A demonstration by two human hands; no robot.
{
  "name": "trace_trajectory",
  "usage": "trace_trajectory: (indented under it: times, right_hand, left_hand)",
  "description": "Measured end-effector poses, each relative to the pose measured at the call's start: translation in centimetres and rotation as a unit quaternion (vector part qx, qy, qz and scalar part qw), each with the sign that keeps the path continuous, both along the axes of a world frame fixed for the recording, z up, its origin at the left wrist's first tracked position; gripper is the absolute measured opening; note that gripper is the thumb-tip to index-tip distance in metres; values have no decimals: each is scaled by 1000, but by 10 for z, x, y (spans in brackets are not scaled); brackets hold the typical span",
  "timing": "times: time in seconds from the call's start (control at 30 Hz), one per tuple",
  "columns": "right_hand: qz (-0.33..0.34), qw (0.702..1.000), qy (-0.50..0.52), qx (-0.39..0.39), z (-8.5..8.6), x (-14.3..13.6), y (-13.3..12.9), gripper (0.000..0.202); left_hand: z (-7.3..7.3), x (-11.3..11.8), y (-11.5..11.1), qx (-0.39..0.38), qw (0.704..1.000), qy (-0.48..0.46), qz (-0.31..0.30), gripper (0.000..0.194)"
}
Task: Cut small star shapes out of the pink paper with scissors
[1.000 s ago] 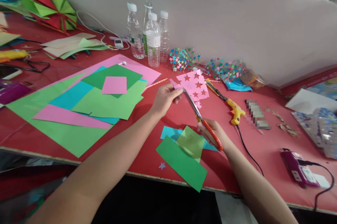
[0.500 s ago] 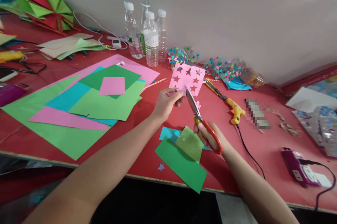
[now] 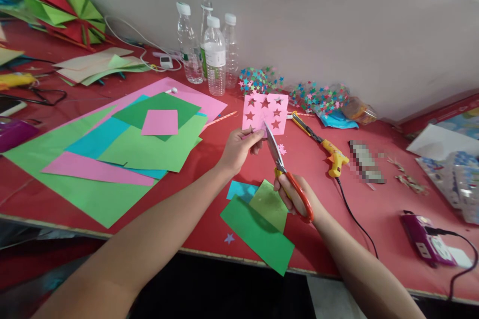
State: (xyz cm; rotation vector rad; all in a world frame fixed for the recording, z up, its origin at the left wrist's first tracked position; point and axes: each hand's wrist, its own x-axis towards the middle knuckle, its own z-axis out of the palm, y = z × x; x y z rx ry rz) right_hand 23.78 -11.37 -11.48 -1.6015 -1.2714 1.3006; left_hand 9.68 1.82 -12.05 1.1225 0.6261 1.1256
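A pink sheet of paper (image 3: 257,118) with several star-shaped holes is pinched at its lower edge between the thumb and fingers of my left hand (image 3: 239,149). My right hand (image 3: 295,194) grips scissors (image 3: 277,152) with red and yellow handles. Their blades point up and away, with the tips at the sheet's lower middle; whether they are cutting into it I cannot tell. Small pink paper stars (image 3: 282,150) lie on the table just right of the blades. Below my hands, a dark green paper (image 3: 258,234) overlaps a light green piece (image 3: 268,204) and a blue one (image 3: 239,190).
Large coloured sheets (image 3: 90,194) are layered at the left. Several plastic bottles (image 3: 216,59) stand by the wall, near heaps of coloured paper stars (image 3: 318,97). A yellow glue gun (image 3: 336,157) with a black cord lies right, and a purple device (image 3: 426,236) sits farther right.
The pink sheet has turned slightly counterclockwise and now looks more upright. My left hand has shifted slightly right, and the scissors in my right hand have moved a little left and down.
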Motion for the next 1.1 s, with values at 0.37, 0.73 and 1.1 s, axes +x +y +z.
trace_trajectory:
  times: [0.37, 0.73, 1.1]
  right_hand:
    - [-33, 999, -27, -23, 5, -2, 0, 47]
    - [-37, 998, -42, -33, 11, 1, 3, 42]
    - [-19, 998, -57, -16, 13, 4, 5, 47]
  left_hand:
    - [-1, 1, 1, -7, 1000, 1, 5, 25]
    - [-1, -2, 5, -9, 1000, 6, 11, 24]
    - [2, -3, 8, -100, 991, -84, 8, 26]
